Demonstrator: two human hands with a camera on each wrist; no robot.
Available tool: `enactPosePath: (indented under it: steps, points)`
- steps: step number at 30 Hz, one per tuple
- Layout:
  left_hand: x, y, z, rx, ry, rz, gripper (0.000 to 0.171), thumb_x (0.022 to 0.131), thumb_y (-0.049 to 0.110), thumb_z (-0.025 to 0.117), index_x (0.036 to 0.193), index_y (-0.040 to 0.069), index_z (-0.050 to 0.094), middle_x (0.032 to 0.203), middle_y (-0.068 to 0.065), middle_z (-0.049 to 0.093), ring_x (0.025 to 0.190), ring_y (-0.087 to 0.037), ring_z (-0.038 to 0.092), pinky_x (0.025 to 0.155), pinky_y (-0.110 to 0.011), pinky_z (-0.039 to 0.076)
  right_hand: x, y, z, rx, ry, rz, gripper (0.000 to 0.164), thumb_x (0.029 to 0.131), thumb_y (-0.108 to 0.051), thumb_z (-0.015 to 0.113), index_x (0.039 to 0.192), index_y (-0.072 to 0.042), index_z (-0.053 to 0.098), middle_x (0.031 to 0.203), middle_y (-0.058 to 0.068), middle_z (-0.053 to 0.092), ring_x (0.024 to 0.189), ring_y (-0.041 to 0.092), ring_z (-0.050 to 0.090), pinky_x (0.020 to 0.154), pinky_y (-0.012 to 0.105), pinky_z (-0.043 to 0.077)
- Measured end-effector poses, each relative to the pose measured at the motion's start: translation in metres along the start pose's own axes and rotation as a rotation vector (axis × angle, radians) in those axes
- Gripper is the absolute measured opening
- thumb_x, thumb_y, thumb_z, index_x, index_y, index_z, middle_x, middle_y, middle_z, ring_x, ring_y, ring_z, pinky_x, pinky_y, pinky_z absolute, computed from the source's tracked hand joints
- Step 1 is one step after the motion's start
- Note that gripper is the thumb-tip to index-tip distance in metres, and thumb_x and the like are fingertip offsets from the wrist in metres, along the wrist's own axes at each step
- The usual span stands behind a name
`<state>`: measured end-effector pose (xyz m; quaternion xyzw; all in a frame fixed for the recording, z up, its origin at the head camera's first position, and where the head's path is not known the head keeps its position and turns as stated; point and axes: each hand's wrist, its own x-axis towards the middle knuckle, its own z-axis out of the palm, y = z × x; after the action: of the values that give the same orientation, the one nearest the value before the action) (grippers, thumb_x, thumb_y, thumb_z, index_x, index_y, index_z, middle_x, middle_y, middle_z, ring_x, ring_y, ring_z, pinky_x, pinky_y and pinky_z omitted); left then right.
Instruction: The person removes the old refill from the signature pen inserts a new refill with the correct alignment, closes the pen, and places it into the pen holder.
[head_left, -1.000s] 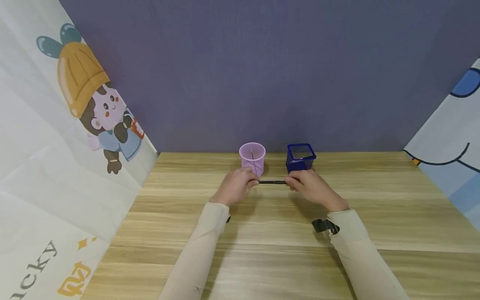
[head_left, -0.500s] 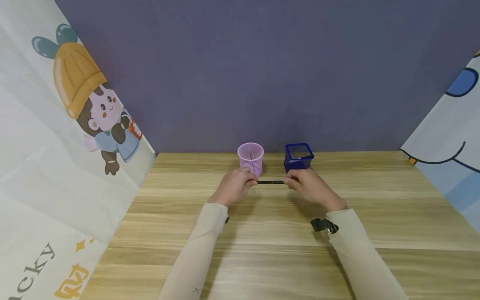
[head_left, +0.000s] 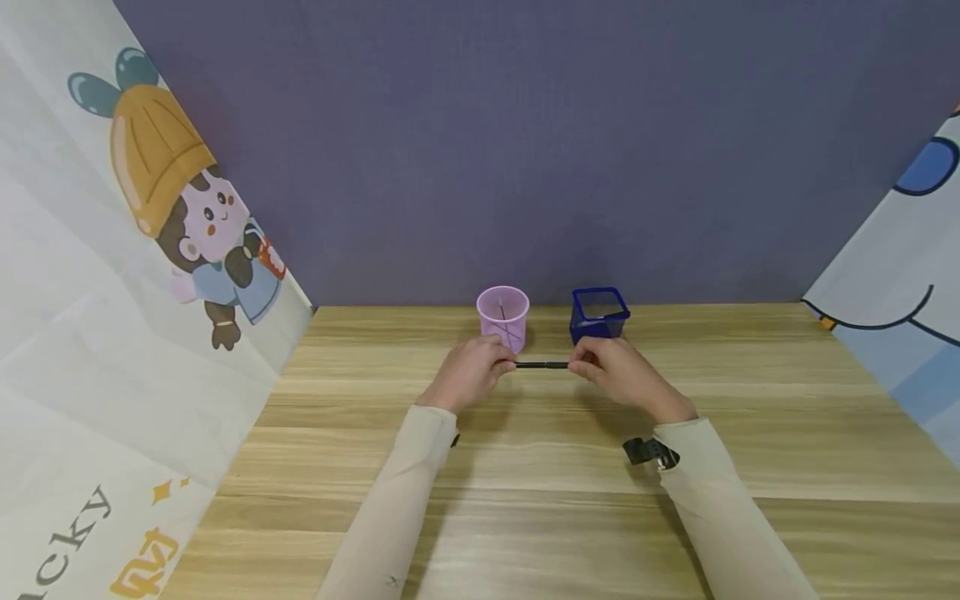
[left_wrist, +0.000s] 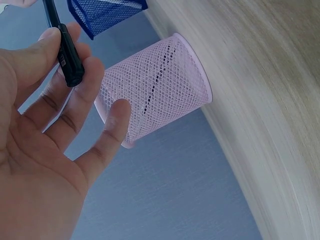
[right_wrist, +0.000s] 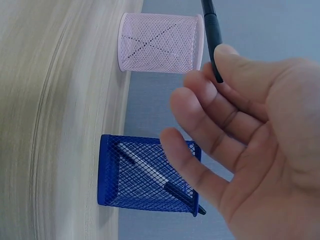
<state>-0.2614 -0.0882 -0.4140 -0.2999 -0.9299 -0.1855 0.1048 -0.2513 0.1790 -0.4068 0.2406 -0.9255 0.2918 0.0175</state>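
A black pen (head_left: pixel 542 365) is held level between both hands above the table. My left hand (head_left: pixel 468 372) pinches its left end between thumb and fingers; that end, with a clip-like piece, shows in the left wrist view. My right hand (head_left: pixel 626 375) pinches the opposite end between thumb and forefinger, its other fingers loosely bent. Just beyond the left hand stands a pink mesh pen cup (head_left: pixel 513 325), with thin dark lines crossing inside it. Beyond the right hand is a square blue mesh pen holder (right_wrist: pixel 145 172), with a black-and-white pen (right_wrist: pixel 170 189) leaning in it.
The wooden tabletop (head_left: pixel 540 517) runs back to a dark blue-grey panel (head_left: pixel 525 150). Printed white cloths hang at the left (head_left: pixel 112 333) and right. A black strap (head_left: pixel 641 452) shows at the right wrist.
The whole head view shifts slightly left, then partly back. Both hands keep their grip on the pen with hardly any movement.
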Motion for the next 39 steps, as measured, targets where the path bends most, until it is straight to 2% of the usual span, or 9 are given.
enactPosePath:
  steps: [9,18,39]
  points:
    - [0.0006,-0.0010,0.0002,-0.010,0.006,0.002,0.012,0.096,0.024,0.072,0.100,0.016,0.080,0.092,0.004,0.070,0.088,-0.014,0.068,0.083,-0.035,0.058,0.0026,-0.0020,0.0003,-0.014,0.020,-0.010,0.005,0.097,-0.015,0.070,0.095,-0.012,0.067,0.080,-0.003,0.067,0.071,0.009,0.058,0.065,0.027,0.049]
    - [0.0006,-0.0021,0.0006,-0.035,0.006,0.007,0.010,0.095,0.021,0.073,0.099,0.015,0.080,0.091,0.003,0.070,0.085,-0.015,0.067,0.081,-0.036,0.058,0.0034,-0.0029,-0.0009,-0.019,0.025,-0.009,0.006,0.096,-0.014,0.072,0.094,-0.012,0.066,0.080,-0.003,0.067,0.072,0.009,0.059,0.067,0.028,0.050]
    - [0.0007,0.0010,0.0029,-0.016,-0.009,0.005,0.013,0.096,0.023,0.072,0.102,0.015,0.080,0.090,0.003,0.069,0.084,-0.013,0.065,0.082,-0.033,0.058,0.0004,-0.0026,-0.0014,-0.033,0.029,0.003,0.010,0.094,-0.012,0.074,0.096,-0.013,0.064,0.080,-0.003,0.066,0.072,0.009,0.059,0.067,0.029,0.049]
